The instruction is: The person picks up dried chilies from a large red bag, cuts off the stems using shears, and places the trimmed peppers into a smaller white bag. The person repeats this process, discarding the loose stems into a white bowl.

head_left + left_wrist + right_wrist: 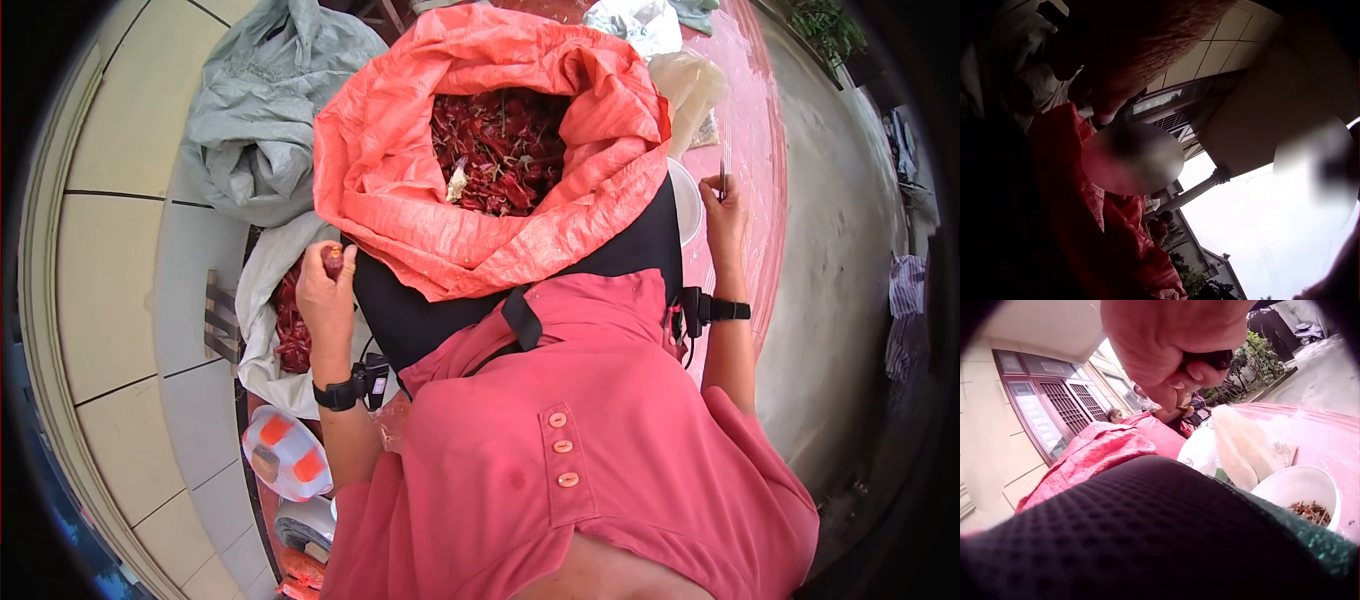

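A large orange-red woven sack (385, 180), its rim rolled down, stands in front of the seated person. Inside lie many dark red pods (510, 130) with stems, like dried chilies. At the sack's near left side, my left hand (325, 300) holds a small dark red piece (333, 262) with an orange end between thumb and curled fingers. My right hand (729, 220) is out to the right of the sack, gripping a thin tool (722, 180). In the right wrist view its black handle (1216, 359) shows in the curled fingers; its kind cannot be told.
Left of the person is a white sack (258, 310) of red pods, with grey sacks (250, 140) behind. A white bucket (1329, 481) with brownish-red scraps stands at the right beside a pale bag (1241, 440). Other people (1114, 415) sit beyond the sack.
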Tool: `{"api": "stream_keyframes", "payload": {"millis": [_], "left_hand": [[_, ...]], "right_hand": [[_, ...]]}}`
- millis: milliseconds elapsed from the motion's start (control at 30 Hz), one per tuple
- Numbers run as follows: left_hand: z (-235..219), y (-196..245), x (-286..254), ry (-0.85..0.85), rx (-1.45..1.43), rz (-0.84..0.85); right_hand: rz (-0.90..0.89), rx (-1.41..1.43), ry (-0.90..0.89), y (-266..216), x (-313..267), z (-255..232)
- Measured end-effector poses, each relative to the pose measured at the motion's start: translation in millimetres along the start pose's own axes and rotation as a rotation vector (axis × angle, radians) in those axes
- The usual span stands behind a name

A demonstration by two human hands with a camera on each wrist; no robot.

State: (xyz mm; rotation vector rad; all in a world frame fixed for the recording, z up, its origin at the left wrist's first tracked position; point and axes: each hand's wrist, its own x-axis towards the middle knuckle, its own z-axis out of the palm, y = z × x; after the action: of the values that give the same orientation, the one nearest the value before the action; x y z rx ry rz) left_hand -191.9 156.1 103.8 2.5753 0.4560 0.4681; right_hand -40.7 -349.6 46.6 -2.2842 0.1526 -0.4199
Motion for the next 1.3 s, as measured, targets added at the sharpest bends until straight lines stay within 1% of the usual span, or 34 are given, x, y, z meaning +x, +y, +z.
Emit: {"api": "stream_keyframes", "payload": {"millis": [33,67,100,133,167,200,267,300,333,367,400,433,467,500,533,567,600,633,667,733,767,867,900,1000,1067,1133,1167,1267,1300], "left_hand": [[0.5,-29.5,-1.8,0.024,0.085,-0.014],[0.4,-60.7,-2.8,-0.018,0.158,-0.106],[-0.4,-91.2,-6.5,-0.024,0.224,-0.102],[-7.9,-91.8,-7.5,-0.028,0.290,-0.097],[-9.9,-88.1,-15.6,-0.092,0.612,-0.223],[-11.4,-88.4,-11.9,-0.050,0.531,-0.152],[-10.5,-89.0,0.4,0.029,0.361,-0.007],[-10.7,-51.7,7.2,0.039,0.184,-0.004],[-7.6,-12.3,15.0,-0.012,-0.091,-0.059],[3.2,17.6,21.2,-0.089,-0.284,-0.016],[9.9,53.0,27.3,-0.240,-0.335,0.044],[30.1,70.2,35.3,-0.373,-0.366,0.151],[57.3,85.2,42.8,-0.473,-0.316,0.149],[88.3,95.5,50.2,-0.572,-0.266,0.150],[121.8,100.2,59.0,-0.664,-0.077,0.149],[154.9,101.5,66.5,-0.751,0.114,0.150],[182.5,100.6,68.6,-0.712,0.090,0.079],[203.1,96.8,72.1,-0.749,0.061,0.004],[216.4,95.3,73.2,-0.736,0.028,-0.068],[215.6,104.5,70.2,-0.663,0.098,-0.160],[233.3,93.7,70.5,-0.652,0.098,-0.144],[216.2,92.6,64.3,-0.655,-0.065,-0.072],[218.1,89.5,61.8,-0.589,-0.102,-0.066],[220.2,81.2,51.2,-0.304,-0.431,0.008],[205.7,86.0,51.6,-0.281,-0.486,-0.052],[185.7,95.4,50.7,-0.268,-0.543,-0.105],[175.9,98.0,49.6,-0.232,-0.513,0.015],[140.5,116.1,41.5,-0.198,-0.592,0.073],[129.2,123.2,37.3,-0.163,-0.577,0.124]], "right_hand": [[0.044,-0.076,-0.021,8.9,-1.8,2.7],[0.036,-0.078,-0.003,23.4,-2.6,8.2],[0.029,-0.079,0.014,41.4,-1.5,14.7],[0.020,-0.080,0.034,51.0,0.8,18.8],[0.073,0.030,0.028,60.7,3.4,21.0],[0.141,0.168,-0.006,55.2,2.2,21.9],[0.277,0.440,-0.069,7.9,-1.7,15.8],[0.363,0.473,-0.201,-33.2,-9.2,6.0],[0.394,0.615,-0.352,-61.0,-16.6,0.1],[0.381,0.640,-0.443,-75.6,-22.4,3.1],[0.366,0.663,-0.536,-88.1,-26.7,6.9],[0.301,0.602,-0.612,-100.4,-29.8,10.4],[0.233,0.539,-0.687,-112.9,-33.7,14.5],[0.130,0.542,-0.681,-128.1,-41.3,20.0],[0.008,0.593,-0.697,-118.7,-44.6,34.9],[-0.059,0.505,-0.745,-130.5,-47.8,32.1],[-0.038,0.508,-0.751,-146.0,-53.7,29.0],[-0.071,0.461,-0.745,-153.2,-58.0,27.9],[-0.103,0.414,-0.738,-157.5,-59.1,26.0],[-0.155,0.422,-0.769,-157.6,-60.8,22.9],[-0.163,0.395,-0.775,-156.4,-60.4,22.0],[-0.128,0.361,-0.768,-153.9,-56.6,23.3],[-0.107,0.363,-0.767,-156.8,-54.9,23.6],[-0.163,0.355,-0.791,-156.3,-46.9,40.1],[-0.161,0.386,-0.773,-148.9,-42.1,62.5],[-0.163,0.382,-0.739,-155.9,-38.3,79.2],[-0.108,0.369,-0.729,-161.6,-37.0,86.0],[-0.107,0.472,-0.639,-162.1,-39.7,115.9],[-0.075,0.561,-0.634,-159.7,-40.9,125.4]]}}
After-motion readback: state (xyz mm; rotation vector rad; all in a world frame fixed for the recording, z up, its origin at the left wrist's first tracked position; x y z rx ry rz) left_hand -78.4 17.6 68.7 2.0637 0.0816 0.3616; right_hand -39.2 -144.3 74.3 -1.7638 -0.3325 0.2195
